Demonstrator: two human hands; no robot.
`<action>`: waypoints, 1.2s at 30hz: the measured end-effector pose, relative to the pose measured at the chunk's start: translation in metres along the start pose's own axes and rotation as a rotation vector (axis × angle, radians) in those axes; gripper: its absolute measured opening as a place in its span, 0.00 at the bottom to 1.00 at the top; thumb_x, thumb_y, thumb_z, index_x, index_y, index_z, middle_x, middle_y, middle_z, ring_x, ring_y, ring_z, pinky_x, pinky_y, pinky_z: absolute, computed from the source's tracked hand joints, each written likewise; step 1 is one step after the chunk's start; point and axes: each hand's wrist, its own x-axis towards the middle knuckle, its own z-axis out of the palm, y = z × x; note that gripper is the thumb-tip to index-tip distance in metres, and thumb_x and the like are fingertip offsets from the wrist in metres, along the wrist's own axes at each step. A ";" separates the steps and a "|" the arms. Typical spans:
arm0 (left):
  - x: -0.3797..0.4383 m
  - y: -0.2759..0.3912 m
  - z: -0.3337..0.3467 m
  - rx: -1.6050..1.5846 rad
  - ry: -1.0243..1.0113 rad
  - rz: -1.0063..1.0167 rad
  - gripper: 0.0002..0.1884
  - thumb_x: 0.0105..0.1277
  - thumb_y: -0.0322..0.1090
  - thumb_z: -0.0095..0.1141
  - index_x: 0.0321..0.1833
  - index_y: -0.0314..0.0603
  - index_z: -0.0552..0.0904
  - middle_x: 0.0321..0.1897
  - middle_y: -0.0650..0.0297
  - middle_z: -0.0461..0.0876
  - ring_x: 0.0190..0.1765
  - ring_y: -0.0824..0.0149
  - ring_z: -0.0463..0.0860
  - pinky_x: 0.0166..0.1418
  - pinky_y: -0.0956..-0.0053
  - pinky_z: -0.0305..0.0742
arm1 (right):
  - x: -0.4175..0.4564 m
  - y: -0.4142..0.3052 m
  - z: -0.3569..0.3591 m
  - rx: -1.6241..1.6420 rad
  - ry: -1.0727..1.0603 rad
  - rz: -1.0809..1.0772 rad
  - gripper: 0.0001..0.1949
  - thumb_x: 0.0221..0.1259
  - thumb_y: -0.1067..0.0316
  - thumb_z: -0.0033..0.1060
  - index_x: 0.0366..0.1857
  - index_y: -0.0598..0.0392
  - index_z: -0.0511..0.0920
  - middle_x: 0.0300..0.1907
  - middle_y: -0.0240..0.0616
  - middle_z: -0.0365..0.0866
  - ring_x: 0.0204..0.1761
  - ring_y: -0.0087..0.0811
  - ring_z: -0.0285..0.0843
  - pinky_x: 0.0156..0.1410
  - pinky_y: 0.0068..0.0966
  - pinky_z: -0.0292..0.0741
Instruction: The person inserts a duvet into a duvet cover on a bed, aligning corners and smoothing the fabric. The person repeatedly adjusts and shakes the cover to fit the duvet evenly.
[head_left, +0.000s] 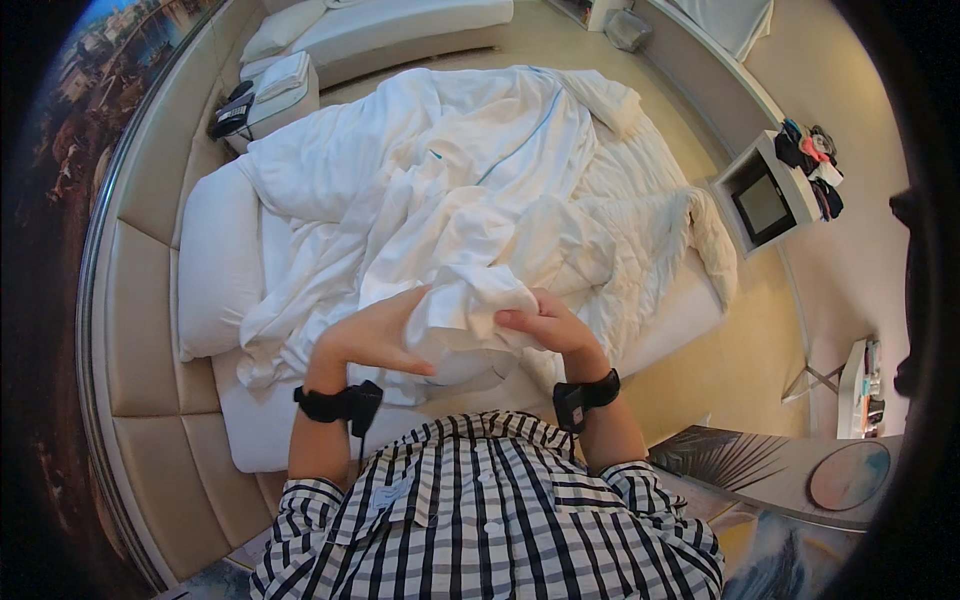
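In front of my chest a bunched fold of white bed linen (480, 296), seemingly part of the duvet cover, is raised above the bed. My right hand (551, 322) pinches its right side, thumb on top. At the left of the fold is my left hand (379, 334), its thumb stretched out apart from the cloth. The left fingertips are hidden behind the fabric. Beyond my hands, the rumpled white cover (442, 172) with a blue line spreads over the bed. A cream quilted duvet (637, 247) shows at its right side.
A white pillow (219, 262) lies by the padded headboard (142, 315). The bare mattress edge (255, 427) is close to me. A nightstand (281, 112) holds a telephone (232, 114) and folded towels (282, 76). Clothes (814, 165) are piled on a wall-side cabinet (799, 199). Another bed (405, 30) stands beyond.
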 end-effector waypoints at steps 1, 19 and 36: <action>0.007 0.004 0.011 -0.142 0.040 0.052 0.41 0.48 0.42 0.70 0.64 0.34 0.65 0.60 0.49 0.71 0.60 0.58 0.71 0.64 0.70 0.64 | 0.003 -0.001 0.007 -0.008 0.014 -0.036 0.16 0.62 0.64 0.58 0.49 0.62 0.76 0.43 0.31 0.79 0.45 0.22 0.73 0.50 0.21 0.70; 0.028 -0.019 0.023 -0.340 0.137 -0.021 0.16 0.61 0.28 0.53 0.52 0.35 0.76 0.46 0.58 0.81 0.49 0.68 0.78 0.53 0.76 0.70 | 0.014 0.028 0.003 -0.524 -0.290 -0.066 0.28 0.51 0.67 0.65 0.58 0.60 0.68 0.60 0.45 0.70 0.60 0.37 0.66 0.66 0.29 0.61; 0.029 -0.003 0.022 -0.094 0.255 0.077 0.17 0.53 0.29 0.60 0.47 0.37 0.78 0.40 0.52 0.82 0.44 0.54 0.80 0.48 0.72 0.73 | 0.013 0.000 0.004 -0.601 -0.308 -0.066 0.33 0.44 0.64 0.72 0.58 0.58 0.69 0.58 0.41 0.72 0.58 0.33 0.69 0.63 0.29 0.64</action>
